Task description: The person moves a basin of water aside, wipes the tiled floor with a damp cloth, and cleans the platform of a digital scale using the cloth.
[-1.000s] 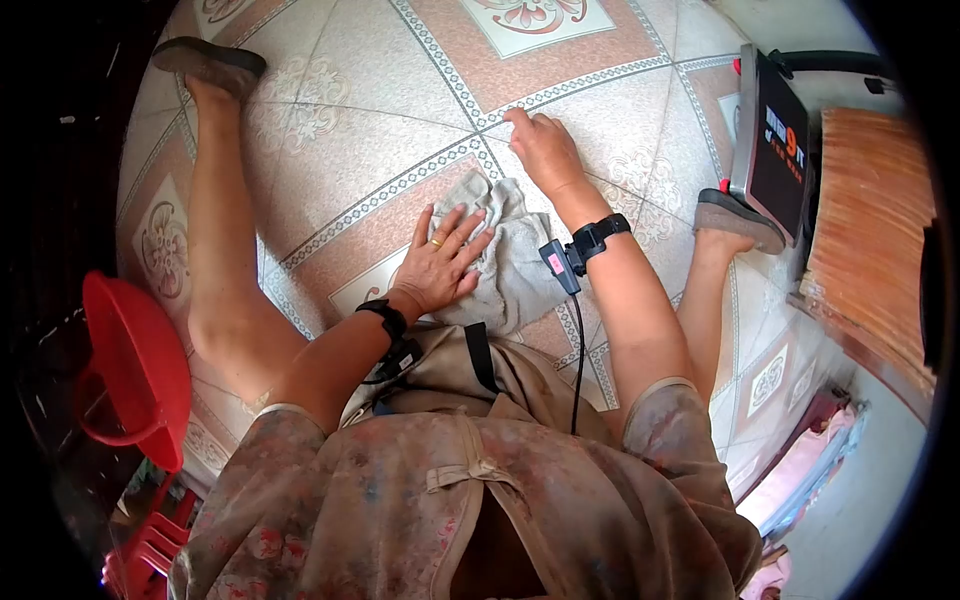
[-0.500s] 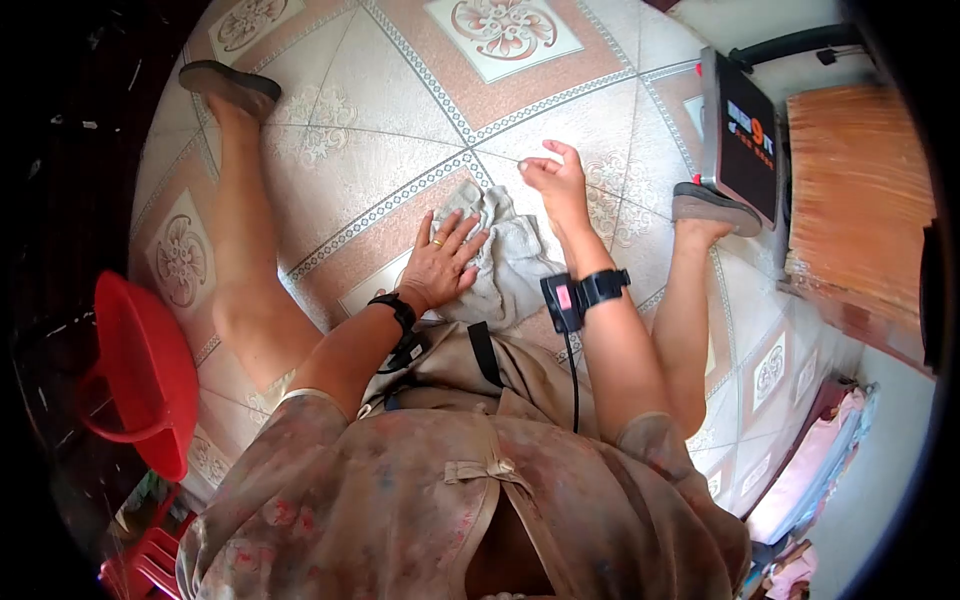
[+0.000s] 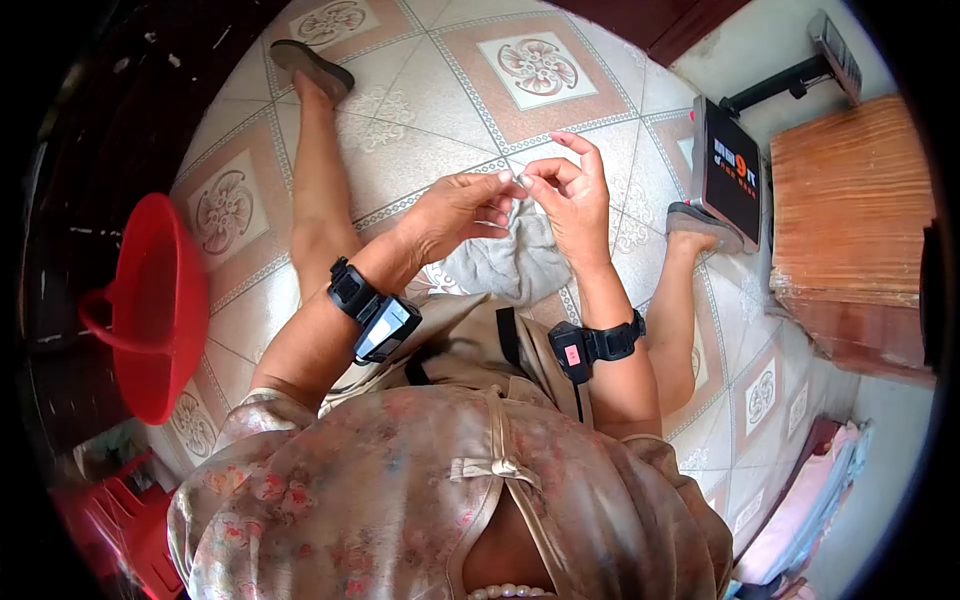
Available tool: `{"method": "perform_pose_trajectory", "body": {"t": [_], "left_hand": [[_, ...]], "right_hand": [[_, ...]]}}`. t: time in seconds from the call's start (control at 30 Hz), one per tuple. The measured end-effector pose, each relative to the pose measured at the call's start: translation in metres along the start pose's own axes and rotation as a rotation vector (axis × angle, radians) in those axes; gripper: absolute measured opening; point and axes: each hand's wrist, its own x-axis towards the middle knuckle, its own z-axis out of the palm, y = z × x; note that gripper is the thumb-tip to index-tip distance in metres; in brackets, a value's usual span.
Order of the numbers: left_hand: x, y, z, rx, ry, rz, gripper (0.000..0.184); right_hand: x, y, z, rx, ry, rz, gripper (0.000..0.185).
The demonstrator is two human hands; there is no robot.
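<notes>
- Cloth point(image 3: 515, 264), crumpled and pale grey, lies in the head view on the patterned pink-and-cream tile floor point(image 3: 445, 80), below the person's two hands.
- Bare left hand point(image 3: 460, 215), black strap at its wrist: thumb tip meeting the other hand's, fingers curled.
- Bare right hand point(image 3: 575, 205): thumb and a bent finger close together, another finger raised apart.
- From here I can't tell whether either pinches anything.
- Red, round plastic basin point(image 3: 165, 310) stands tilted near the left knee.

Left hand point(image 3: 455, 212) and right hand point(image 3: 578, 208) pinch — fingertips point(image 3: 505, 177) close together.
</notes>
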Motion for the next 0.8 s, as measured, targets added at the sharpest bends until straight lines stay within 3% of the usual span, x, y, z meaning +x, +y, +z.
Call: {"method": "perform_pose_trajectory", "body": {"t": [0.17, 0.33, 0.43, 0.8], "left_hand": [[-0.021, -0.005, 0.005, -0.117, -0.029, 0.010, 0.021], [-0.041, -0.007, 0.001, -0.073, 0.030, -0.056, 0.017], [-0.044, -0.012, -0.004, -0.043, 0.067, -0.040, 0.015], [-0.042, -0.024, 0.005, -0.331, -0.047, -0.116, 0.011]], "right_hand": [[-0.018, -0.015, 0.017, -0.408, -0.068, -0.193, 0.055], [-0.029, -0.034, 0.025, -0.848, -0.160, -0.589, 0.053], [-0.036, -0.034, 0.028, -0.998, -0.178, -0.613, 0.055], [-0.040, -0.013, 0.001, -0.567, -0.102, -0.189, 0.062]]}}
